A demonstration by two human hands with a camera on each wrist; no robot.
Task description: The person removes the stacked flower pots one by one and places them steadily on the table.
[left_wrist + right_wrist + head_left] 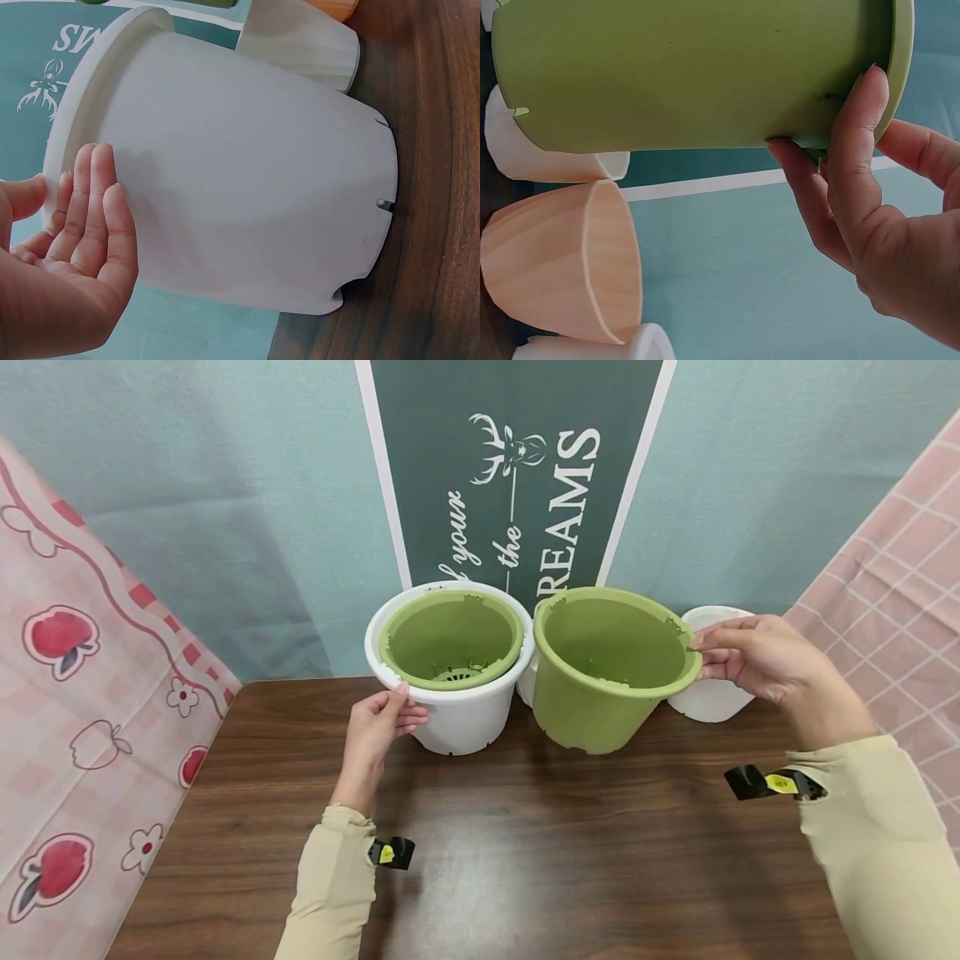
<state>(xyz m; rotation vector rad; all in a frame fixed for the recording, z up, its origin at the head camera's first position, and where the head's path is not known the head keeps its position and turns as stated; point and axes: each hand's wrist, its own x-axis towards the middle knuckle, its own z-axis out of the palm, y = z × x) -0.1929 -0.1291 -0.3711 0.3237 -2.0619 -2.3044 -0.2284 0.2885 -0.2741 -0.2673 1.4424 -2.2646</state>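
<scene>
A large white flowerpot [461, 722] stands at the back of the table, with a green flowerpot [450, 631] nested inside it. My left hand [377, 724] pinches the white pot's near left rim, thumb on top and fingers against the outer wall beneath the lip. To the right, a second green flowerpot [588, 718] tilts with its mouth facing up and toward me. My right hand [772, 660] pinches that pot's right rim, two fingers [859, 150] lying along its outside in the right wrist view. The nested pot's outer wall is hidden by the white one.
Behind the tilted green pot stands a smaller white pot [712, 697]. A peach-coloured pot [540, 259] and a white rimmed piece [649, 349] show in the right wrist view. A printed cloth [300, 527] hangs behind the wooden table [525, 860].
</scene>
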